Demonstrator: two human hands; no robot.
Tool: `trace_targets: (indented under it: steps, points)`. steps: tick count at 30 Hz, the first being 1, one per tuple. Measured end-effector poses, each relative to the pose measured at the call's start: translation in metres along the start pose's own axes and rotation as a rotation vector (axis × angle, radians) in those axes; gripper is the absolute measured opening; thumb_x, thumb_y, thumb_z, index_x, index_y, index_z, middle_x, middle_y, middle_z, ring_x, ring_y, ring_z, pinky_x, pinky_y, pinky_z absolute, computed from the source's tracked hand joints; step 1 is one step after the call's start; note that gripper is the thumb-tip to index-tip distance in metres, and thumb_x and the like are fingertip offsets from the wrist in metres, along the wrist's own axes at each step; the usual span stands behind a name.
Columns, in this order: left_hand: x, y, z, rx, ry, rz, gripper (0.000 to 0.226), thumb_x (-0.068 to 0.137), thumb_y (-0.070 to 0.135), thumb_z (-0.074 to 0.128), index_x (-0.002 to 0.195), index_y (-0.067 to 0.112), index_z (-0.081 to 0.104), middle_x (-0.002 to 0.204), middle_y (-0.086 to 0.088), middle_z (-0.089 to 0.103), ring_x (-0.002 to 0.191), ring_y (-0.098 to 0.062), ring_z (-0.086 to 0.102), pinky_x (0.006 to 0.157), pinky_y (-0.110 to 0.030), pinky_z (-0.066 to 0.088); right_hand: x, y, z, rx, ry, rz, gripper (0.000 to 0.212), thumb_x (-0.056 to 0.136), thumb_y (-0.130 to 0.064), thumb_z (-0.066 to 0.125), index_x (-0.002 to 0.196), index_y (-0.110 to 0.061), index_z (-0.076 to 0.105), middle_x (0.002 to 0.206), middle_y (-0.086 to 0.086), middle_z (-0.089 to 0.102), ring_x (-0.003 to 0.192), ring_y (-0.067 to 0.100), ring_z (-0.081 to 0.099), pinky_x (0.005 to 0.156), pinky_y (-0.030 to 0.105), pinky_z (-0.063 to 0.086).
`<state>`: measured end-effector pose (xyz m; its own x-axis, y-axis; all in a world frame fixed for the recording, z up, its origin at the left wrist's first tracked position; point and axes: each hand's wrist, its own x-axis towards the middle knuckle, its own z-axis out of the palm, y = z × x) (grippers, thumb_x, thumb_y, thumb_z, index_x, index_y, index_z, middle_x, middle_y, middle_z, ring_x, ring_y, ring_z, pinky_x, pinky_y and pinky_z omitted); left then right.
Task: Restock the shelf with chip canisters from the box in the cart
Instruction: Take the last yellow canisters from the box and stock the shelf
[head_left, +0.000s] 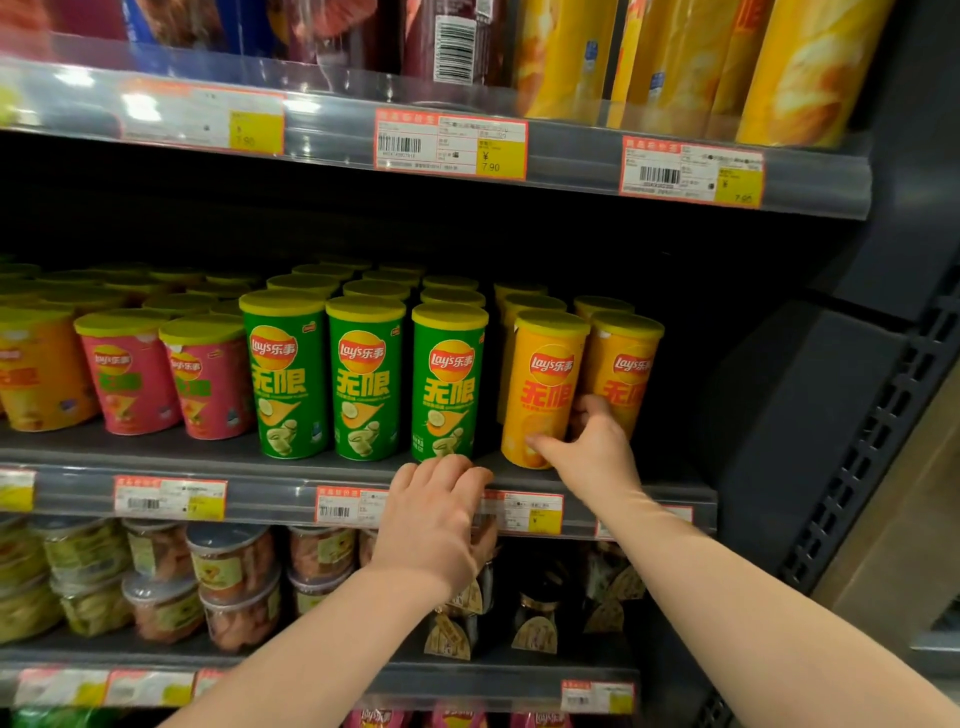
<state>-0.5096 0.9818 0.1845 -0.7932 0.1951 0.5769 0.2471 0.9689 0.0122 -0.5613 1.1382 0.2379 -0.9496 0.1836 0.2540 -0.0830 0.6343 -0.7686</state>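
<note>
On the middle shelf (156, 454) the front row holds three green Lay's canisters (366, 379), two pink canisters (130, 379) and two yellow. The right hand (592, 441) grips the left yellow canister (545, 374) near its base. The left hand (436, 509) bends its fingers at the shelf lip; I cannot tell whether it holds anything.

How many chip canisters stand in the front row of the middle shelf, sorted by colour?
green canisters: 3
pink canisters: 2
orange canisters: 3 (two at right, one at far left, partly cut off by the frame)
Total: 8
</note>
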Motion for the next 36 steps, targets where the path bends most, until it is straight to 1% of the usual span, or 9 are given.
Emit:
trace_targets:
  steps: [4, 8, 13, 16, 19, 24, 29, 31, 36]
  points:
    - [0.0, 0.003, -0.008, -0.025, -0.051, -0.017, 0.056, 0.062, 0.053, 0.074, 0.11, 0.026, 0.064, 0.103, 0.006, 0.06, 0.095, -0.019, 0.061, 0.089, -0.032, 0.041, 0.002, -0.002, 0.003, -0.118, 0.035, -0.003, 0.057, 0.078, -0.041, 0.073, 0.124, -0.019, 0.047, 0.121, 0.006, 0.061, 0.108, 0.032, 0.06, 0.088, 0.042, 0.051]
    - [-0.002, 0.003, -0.011, -0.053, -0.108, 0.01, 0.056, 0.091, 0.05, 0.045, 0.141, 0.029, 0.033, 0.137, 0.006, 0.036, 0.129, -0.018, 0.033, 0.108, -0.031, 0.018, 0.003, -0.004, 0.005, -0.19, 0.066, -0.009, 0.055, 0.08, -0.045, 0.07, 0.124, -0.02, 0.049, 0.12, 0.006, 0.062, 0.106, 0.032, 0.06, 0.087, 0.042, 0.052]
    - [-0.001, 0.001, -0.011, -0.043, -0.129, 0.02, 0.056, 0.088, 0.05, 0.05, 0.137, 0.027, 0.039, 0.133, 0.004, 0.043, 0.124, -0.021, 0.04, 0.107, -0.034, 0.025, 0.002, -0.006, 0.004, -0.211, 0.055, -0.004, 0.056, 0.08, -0.047, 0.069, 0.125, -0.021, 0.048, 0.12, 0.005, 0.062, 0.107, 0.031, 0.06, 0.088, 0.042, 0.051]
    - [-0.001, -0.003, -0.006, -0.007, -0.096, 0.054, 0.056, 0.066, 0.053, 0.072, 0.112, 0.024, 0.062, 0.106, 0.003, 0.061, 0.096, -0.022, 0.06, 0.088, -0.036, 0.046, -0.001, -0.006, 0.0, -0.199, 0.037, -0.007, 0.059, 0.081, -0.045, 0.069, 0.129, -0.019, 0.046, 0.116, 0.004, 0.061, 0.106, 0.027, 0.059, 0.084, 0.036, 0.048]
    - [0.001, -0.006, -0.005, 0.012, -0.057, 0.083, 0.059, 0.05, 0.055, 0.078, 0.099, 0.024, 0.067, 0.095, 0.004, 0.062, 0.084, -0.02, 0.063, 0.083, -0.033, 0.041, -0.01, -0.006, -0.008, -0.228, 0.017, -0.034, 0.063, 0.083, -0.046, 0.067, 0.135, -0.02, 0.042, 0.119, 0.001, 0.058, 0.109, 0.023, 0.058, 0.084, 0.033, 0.045]
    - [-0.003, -0.008, -0.01, 0.007, -0.109, 0.136, 0.058, 0.051, 0.055, 0.076, 0.1, 0.024, 0.068, 0.101, 0.001, 0.061, 0.093, -0.024, 0.059, 0.078, -0.036, 0.048, -0.035, -0.003, -0.018, -0.633, -0.032, -0.277, 0.046, 0.091, -0.046, 0.052, 0.131, -0.024, 0.047, 0.126, 0.001, 0.052, 0.117, 0.024, 0.05, 0.094, 0.037, 0.041]
    - [-0.014, -0.008, -0.013, -0.113, -0.197, 0.244, 0.056, 0.087, 0.045, 0.053, 0.136, 0.018, 0.046, 0.145, -0.008, 0.035, 0.136, -0.031, 0.026, 0.107, -0.039, 0.026, -0.066, 0.003, -0.015, -0.773, -0.077, -0.33, 0.04, 0.094, -0.042, 0.047, 0.13, -0.025, 0.049, 0.126, -0.001, 0.05, 0.119, 0.024, 0.045, 0.097, 0.036, 0.034]
    - [-0.02, -0.007, -0.016, -0.105, -0.235, 0.258, 0.056, 0.092, 0.045, 0.045, 0.141, 0.019, 0.037, 0.151, -0.006, 0.024, 0.14, -0.029, 0.014, 0.11, -0.038, 0.02, -0.081, 0.01, -0.009, -0.768, -0.055, -0.335, 0.04, 0.091, -0.04, 0.051, 0.126, -0.022, 0.054, 0.123, 0.002, 0.053, 0.116, 0.026, 0.048, 0.095, 0.037, 0.036]
    - [-0.045, -0.014, -0.011, -0.138, -0.297, 0.269, 0.056, 0.09, 0.043, 0.049, 0.139, 0.017, 0.042, 0.147, -0.008, 0.035, 0.133, -0.029, 0.03, 0.105, -0.037, 0.028, -0.113, 0.026, 0.006, -0.805, -0.104, -0.321, 0.04, 0.09, -0.04, 0.053, 0.125, -0.021, 0.056, 0.123, 0.002, 0.057, 0.115, 0.026, 0.052, 0.096, 0.037, 0.04]
